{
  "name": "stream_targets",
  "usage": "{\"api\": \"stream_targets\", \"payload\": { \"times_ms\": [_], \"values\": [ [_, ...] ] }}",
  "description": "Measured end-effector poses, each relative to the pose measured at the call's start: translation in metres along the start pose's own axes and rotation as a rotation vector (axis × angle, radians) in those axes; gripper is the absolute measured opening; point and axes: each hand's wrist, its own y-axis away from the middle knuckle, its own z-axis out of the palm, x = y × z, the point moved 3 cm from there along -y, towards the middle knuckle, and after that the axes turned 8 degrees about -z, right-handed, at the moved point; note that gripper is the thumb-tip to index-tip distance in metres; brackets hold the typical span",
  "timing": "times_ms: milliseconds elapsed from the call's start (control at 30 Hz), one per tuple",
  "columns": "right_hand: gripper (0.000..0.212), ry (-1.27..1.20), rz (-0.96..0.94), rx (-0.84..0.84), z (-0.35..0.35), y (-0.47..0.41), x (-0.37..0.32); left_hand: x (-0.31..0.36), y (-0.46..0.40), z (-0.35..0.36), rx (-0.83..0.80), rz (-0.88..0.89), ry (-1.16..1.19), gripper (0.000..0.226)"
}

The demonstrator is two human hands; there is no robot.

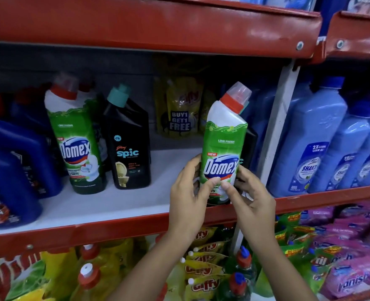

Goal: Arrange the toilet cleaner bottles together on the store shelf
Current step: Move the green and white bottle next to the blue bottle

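A green and white Domex toilet cleaner bottle (224, 135) with a red cap stands upright at the right end of the white shelf (114, 203). My left hand (188, 192) grips its lower left side and my right hand (251, 196) grips its lower right side. A black bottle is partly hidden behind it. Further left on the same shelf stand a second Domex bottle (76, 137) and a black Spic bottle (132, 146) with a teal cap, side by side. A gap of bare shelf separates them from the held bottle.
Dark blue jugs (12, 170) crowd the shelf's left end. Yellow Giffy pouches (183, 107) hang at the back. A white upright post (275, 127) borders the bay; light blue bottles (314, 140) fill the neighbouring bay. Red shelf lips run above and below.
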Motion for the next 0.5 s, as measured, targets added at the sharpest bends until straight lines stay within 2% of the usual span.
{"api": "stream_targets", "payload": {
  "times_ms": [500],
  "values": [
    [0.045, -0.173, -0.029, -0.089, 0.061, 0.007, -0.048, 0.018, 0.01, -0.08, 0.096, 0.051, 0.014, 0.045]
  ]
}}
